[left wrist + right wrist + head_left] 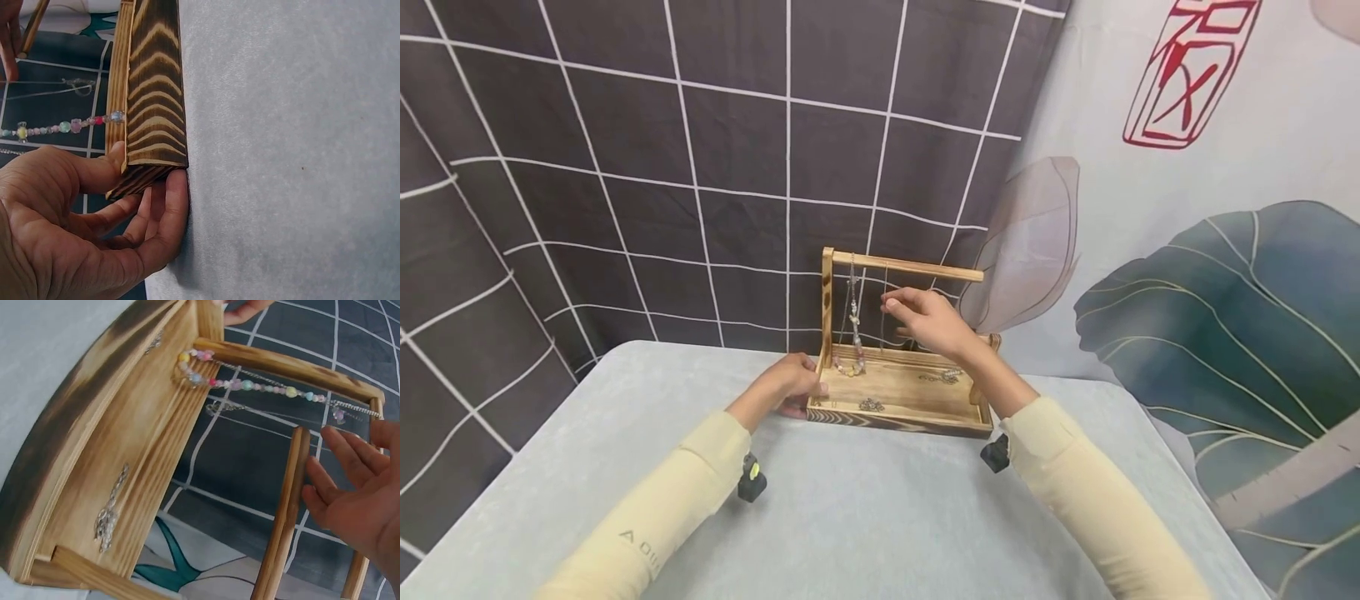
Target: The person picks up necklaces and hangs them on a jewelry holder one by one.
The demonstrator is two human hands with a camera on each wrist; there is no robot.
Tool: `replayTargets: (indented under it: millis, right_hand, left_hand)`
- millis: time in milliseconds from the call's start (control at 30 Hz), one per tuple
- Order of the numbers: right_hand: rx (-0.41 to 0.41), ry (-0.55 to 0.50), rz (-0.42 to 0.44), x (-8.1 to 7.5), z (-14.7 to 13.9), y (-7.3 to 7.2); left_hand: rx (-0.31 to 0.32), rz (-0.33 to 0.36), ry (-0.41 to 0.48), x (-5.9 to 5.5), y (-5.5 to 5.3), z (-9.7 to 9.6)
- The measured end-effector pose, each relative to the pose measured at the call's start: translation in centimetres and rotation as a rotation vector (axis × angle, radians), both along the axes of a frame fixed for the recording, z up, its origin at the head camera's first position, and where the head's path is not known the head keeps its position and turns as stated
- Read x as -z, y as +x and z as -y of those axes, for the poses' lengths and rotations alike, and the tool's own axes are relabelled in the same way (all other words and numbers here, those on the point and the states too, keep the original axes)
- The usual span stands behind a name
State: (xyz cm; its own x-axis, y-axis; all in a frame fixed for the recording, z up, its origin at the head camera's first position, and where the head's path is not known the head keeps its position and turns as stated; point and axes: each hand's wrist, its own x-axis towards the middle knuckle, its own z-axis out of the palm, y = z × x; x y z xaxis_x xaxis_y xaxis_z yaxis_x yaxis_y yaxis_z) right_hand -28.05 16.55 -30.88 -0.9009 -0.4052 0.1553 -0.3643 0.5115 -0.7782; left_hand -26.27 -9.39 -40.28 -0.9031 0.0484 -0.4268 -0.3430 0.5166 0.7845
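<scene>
A wooden jewelry stand, with a tray (901, 422) below and a crossbar (910, 266) on an upright post, stands on the table. My left hand (94, 219) grips the tray's front left corner, thumb against the rim and fingers under and beside it. From the bar hangs a beaded necklace (247, 385) in pastel colors on a silver chain. To its right hangs a thin chain necklace (883, 333). My right hand (932, 321) is at this thin chain below the bar, fingers fairly straight in the right wrist view (356, 481); whether the fingertips touch it is unclear.
Inside the tray lie a bunched silver chain (871, 405) at the front and a silver piece of jewelry (950, 376) at the right. A pale cloth covers the table (865, 517). Behind it hang a dark gridded curtain (737, 150) and a leaf-printed one (1217, 300).
</scene>
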Motion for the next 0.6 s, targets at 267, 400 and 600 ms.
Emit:
replayTargets:
  millis: [267, 400, 600]
  right_hand:
    - [0.032, 0.091, -0.137, 0.8, -1.0, 0.6]
    - [0.049, 0.09, -0.193, 1.3, -1.3, 1.1]
    - [0.053, 0.012, -0.228, 2.4, -1.5, 2.3]
  left_hand:
    - [-0.009, 0.004, 0.007, -0.1, 0.2, 0.0]
    - [-0.024, 0.012, 0.029, 0.1, 0.3, 0.0]
    - [-0.017, 0.018, 0.043, 0.0, 0.4, 0.0]
